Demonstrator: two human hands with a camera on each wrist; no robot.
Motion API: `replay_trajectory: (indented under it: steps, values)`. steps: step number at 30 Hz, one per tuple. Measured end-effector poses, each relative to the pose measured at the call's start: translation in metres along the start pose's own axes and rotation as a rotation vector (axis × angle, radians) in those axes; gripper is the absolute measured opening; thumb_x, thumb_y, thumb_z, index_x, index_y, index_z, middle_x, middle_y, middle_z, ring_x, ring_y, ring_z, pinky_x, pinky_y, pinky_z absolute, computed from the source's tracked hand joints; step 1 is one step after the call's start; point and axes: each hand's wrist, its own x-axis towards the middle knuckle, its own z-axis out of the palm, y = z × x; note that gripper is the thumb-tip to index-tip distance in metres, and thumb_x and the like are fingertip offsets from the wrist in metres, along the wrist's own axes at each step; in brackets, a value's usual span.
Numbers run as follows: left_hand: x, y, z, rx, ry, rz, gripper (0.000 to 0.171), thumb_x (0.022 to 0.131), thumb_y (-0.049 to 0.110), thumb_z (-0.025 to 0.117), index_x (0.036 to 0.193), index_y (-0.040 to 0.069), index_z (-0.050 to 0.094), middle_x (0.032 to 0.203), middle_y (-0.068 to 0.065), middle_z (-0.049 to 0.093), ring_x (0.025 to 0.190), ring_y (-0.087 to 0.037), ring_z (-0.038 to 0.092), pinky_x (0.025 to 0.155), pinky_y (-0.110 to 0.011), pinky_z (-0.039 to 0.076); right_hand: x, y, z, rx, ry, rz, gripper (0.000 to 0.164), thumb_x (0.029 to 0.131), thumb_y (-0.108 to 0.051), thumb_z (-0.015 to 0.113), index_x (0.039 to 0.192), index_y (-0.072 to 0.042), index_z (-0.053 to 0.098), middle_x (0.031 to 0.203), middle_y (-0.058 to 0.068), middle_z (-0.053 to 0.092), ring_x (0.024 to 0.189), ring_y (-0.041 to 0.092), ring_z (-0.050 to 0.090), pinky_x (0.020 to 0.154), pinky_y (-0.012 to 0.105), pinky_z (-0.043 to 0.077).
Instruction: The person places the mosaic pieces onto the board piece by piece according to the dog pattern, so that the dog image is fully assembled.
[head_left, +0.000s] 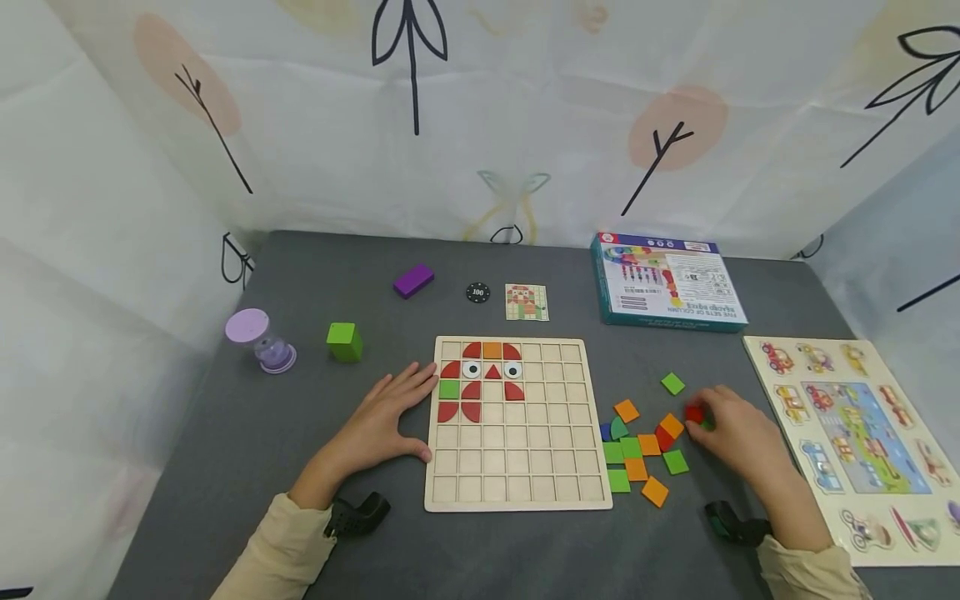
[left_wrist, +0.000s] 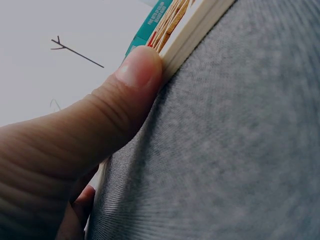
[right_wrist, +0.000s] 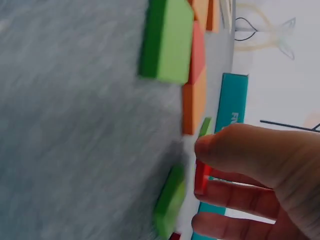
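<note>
Red piece (head_left: 694,413) (thin) in right hand (head_left: 741,435)

We cannot see all of the red piece (head_left: 694,413) or the green piece (head_left: 707,425) beside it, as the right grip (head_left: 738,433) covers part of each, and the fine print on the box (head_left: 705,287) is too small for us to read. The picture board (head_left: 862,433) loses its near right corner past the edge, and both sleeves (head_left: 281,542) are cut off too. The left wrist view gives us a blurred tabletop (left_wrist: 225,140), most of the left grip (left_wrist: 85,135) hidden behind its own thumb (left_wrist: 125,100), and only a cropped strip of the grid board (left_wrist: 192,40).
</note>
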Motion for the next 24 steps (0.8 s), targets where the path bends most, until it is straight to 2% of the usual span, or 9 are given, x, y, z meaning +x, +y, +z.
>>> replay_trajectory:
  steps: [4,6,9,12,15,20,24]
  values:
    - [0.0,0.0,0.0,0.0,0.0,-0.005,0.104,0.055,0.05,0.075,0.141,0.014,0.028,0.147,0.003,0.02,0.136,-0.021,0.01,0.106,-0.049,0.005,0.006,-0.016,-0.004,0.029,-0.003,-0.003,0.034,0.075,-0.021,0.069,0.102,-0.002,0.059,0.095,0.015,0.055,0.071,0.022,0.049,0.057,0.035,0.045]
    - [0.0,-0.001,0.001,0.001,0.0,-0.007,0.104,0.055,0.05,0.075,0.141,0.015,0.028,0.147,0.003,0.019,0.136,-0.021,0.01,0.106,-0.049,0.005,0.011,-0.029,-0.005,0.035,-0.006,-0.032,0.034,0.076,-0.022,0.068,0.103,-0.004,0.059,0.098,0.014,0.056,0.071,0.021,0.049,0.058,0.035,0.045]
    - [0.0,-0.001,0.001,0.002,0.001,-0.009,0.104,0.054,0.05,0.075,0.141,0.015,0.028,0.147,0.004,0.019,0.136,-0.021,0.01,0.106,-0.049,0.005,0.019,-0.054,-0.003,0.037,0.022,-0.129,0.03,0.075,-0.021,0.069,0.101,-0.008,0.061,0.097,0.009,0.058,0.068,0.017,0.048,0.056,0.03,0.044]
    - [0.0,-0.002,0.001,0.004,0.004,-0.006,0.104,0.054,0.05,0.075,0.141,0.015,0.028,0.147,0.004,0.019,0.136,-0.021,0.01,0.106,-0.049,0.005,0.026,-0.08,0.003,0.04,0.069,-0.269,0.026,0.074,-0.021,0.071,0.097,-0.011,0.063,0.091,0.001,0.058,0.066,0.011,0.047,0.054,0.024,0.041]
    - [0.0,-0.002,0.002,0.006,0.005,-0.005,0.104,0.054,0.051,0.075,0.141,0.016,0.028,0.147,0.004,0.019,0.136,-0.02,0.01,0.106,-0.049,0.005,0.033,-0.108,0.008,0.037,0.075,-0.382,0.024,0.073,-0.022,0.071,0.094,-0.014,0.063,0.088,-0.003,0.058,0.066,0.008,0.048,0.054,0.022,0.041]
    - [0.001,-0.002,0.002,0.007,0.004,-0.006,0.105,0.054,0.051,0.075,0.141,0.016,0.028,0.147,0.004,0.02,0.136,-0.021,0.01,0.106,-0.049,0.005,0.041,-0.148,0.018,0.016,0.061,-0.48,0.021,0.073,-0.025,0.071,0.091,-0.018,0.063,0.086,-0.007,0.058,0.068,0.006,0.05,0.058,0.022,0.045]
    - [0.001,-0.002,0.002,0.007,0.004,-0.009,0.105,0.054,0.05,0.075,0.141,0.015,0.028,0.147,0.003,0.02,0.136,-0.021,0.01,0.106,-0.048,0.005,0.046,-0.168,0.026,-0.028,0.071,-0.515,0.02,0.072,-0.027,0.07,0.089,-0.017,0.065,0.082,-0.007,0.057,0.067,0.007,0.05,0.057,0.021,0.044]
